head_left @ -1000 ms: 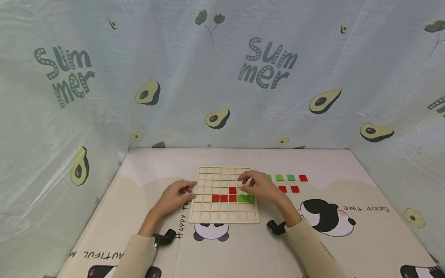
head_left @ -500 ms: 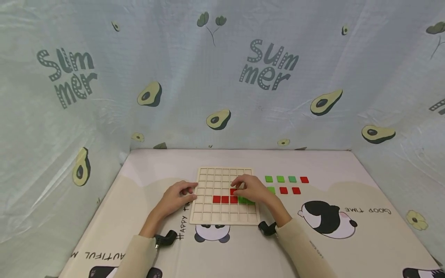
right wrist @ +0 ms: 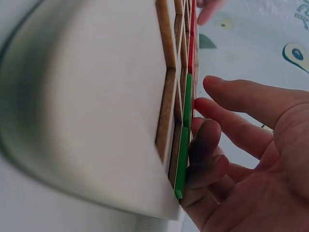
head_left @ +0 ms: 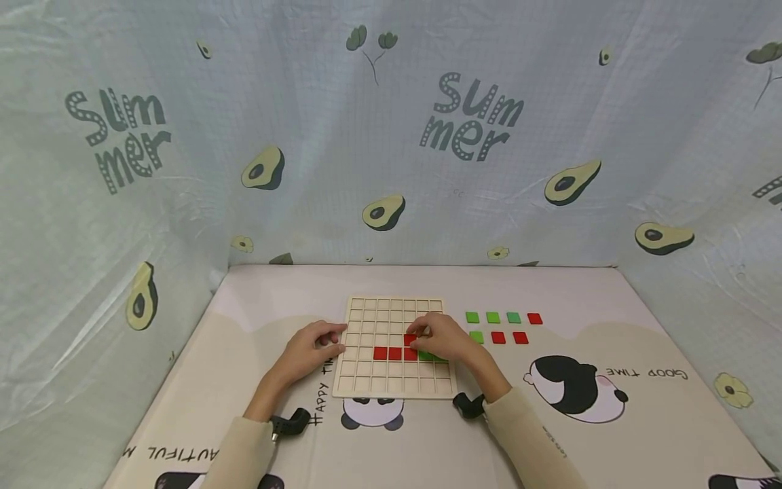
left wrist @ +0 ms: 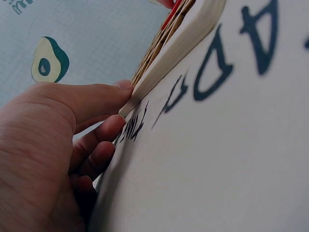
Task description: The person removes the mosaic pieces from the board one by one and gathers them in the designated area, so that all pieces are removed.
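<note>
A pale wooden grid board (head_left: pixel 362 386) lies flat on the table. My left hand (head_left: pixel 308 350) touches its left edge with thumb and forefinger; in the left wrist view the thumb (left wrist: pixel 104 99) meets the rim, with other fingers bent below. My right hand (head_left: pixel 446 337) is over the board's right side, its fingertips at a red tile (head_left: pixel 408 339) set in the grid. In the right wrist view the forefinger (right wrist: pixel 236 123) reaches that tile, while the thumb is apart from it. Below lie red tiles (head_left: pixel 395 354) and green tiles (right wrist: pixel 182 162), partly covered by the right hand.
Right of the board, loose green tiles (head_left: pixel 493 317) and red tiles (head_left: pixel 520 337) lie in two rows. A printed cloth (head_left: pixel 403 455) covers the table. A hanging sheet (head_left: pixel 330 136) with avocado prints surrounds the back and sides. A black device (head_left: pixel 469 406) sits at the right wrist.
My right hand has moved left and slightly down, from beside the upper red tile onto it, uncovering loose tiles at the right. My left hand stays at the board's edge.
</note>
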Demonstrator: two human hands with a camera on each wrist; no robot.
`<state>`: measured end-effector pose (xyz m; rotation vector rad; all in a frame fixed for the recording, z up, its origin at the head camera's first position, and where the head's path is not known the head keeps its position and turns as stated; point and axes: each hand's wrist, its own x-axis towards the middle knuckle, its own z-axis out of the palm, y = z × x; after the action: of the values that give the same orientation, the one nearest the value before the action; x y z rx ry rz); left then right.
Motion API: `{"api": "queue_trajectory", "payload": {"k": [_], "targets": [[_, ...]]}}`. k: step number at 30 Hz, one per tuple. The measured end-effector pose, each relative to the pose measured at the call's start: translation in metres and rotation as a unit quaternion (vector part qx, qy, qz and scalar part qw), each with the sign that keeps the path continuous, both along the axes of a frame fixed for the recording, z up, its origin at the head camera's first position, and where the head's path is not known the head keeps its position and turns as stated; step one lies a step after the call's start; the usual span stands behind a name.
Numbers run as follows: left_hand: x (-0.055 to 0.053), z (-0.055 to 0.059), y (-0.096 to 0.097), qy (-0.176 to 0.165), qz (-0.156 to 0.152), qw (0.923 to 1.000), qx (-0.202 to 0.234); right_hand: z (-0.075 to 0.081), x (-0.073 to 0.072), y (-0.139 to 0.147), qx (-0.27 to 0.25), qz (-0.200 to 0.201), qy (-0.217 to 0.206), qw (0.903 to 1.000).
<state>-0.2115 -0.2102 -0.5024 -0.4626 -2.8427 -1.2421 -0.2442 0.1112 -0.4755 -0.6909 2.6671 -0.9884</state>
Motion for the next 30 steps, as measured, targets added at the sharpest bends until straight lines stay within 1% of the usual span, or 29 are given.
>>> {"api": "queue_trajectory", "payload": {"k": [6, 11, 15, 23, 30], "targets": [[0.0006, -0.0003, -0.0004, -0.003, 0.004, 1.0, 0.0, -0.0003, -0.0004, -0.0001, -0.002, -0.002, -0.007, 1.0], [0.0007, 0.0006, 0.0003, -0.007, 0.008, 0.9999, 0.001, 0.0009, 0.0005, 0.0009, -0.014, -0.001, -0.012, 0.9998], [0.0007, 0.0012, 0.0006, -0.005, 0.004, 1.0, -0.001, 0.0005, 0.0008, 0.0016, -0.027, -0.001, -0.017, 0.9995], [0.0001, 0.002, 0.002, -0.01, 0.008, 0.9999, 0.004, 0.0018, -0.0008, 0.0041, -0.05, 0.015, -0.022, 0.9984], [0.0008, 0.0027, 0.0017, -0.017, 0.014, 0.9998, 0.003, 0.0012, -0.0007, 0.0045, -0.052, 0.022, -0.025, 0.9981]]}}
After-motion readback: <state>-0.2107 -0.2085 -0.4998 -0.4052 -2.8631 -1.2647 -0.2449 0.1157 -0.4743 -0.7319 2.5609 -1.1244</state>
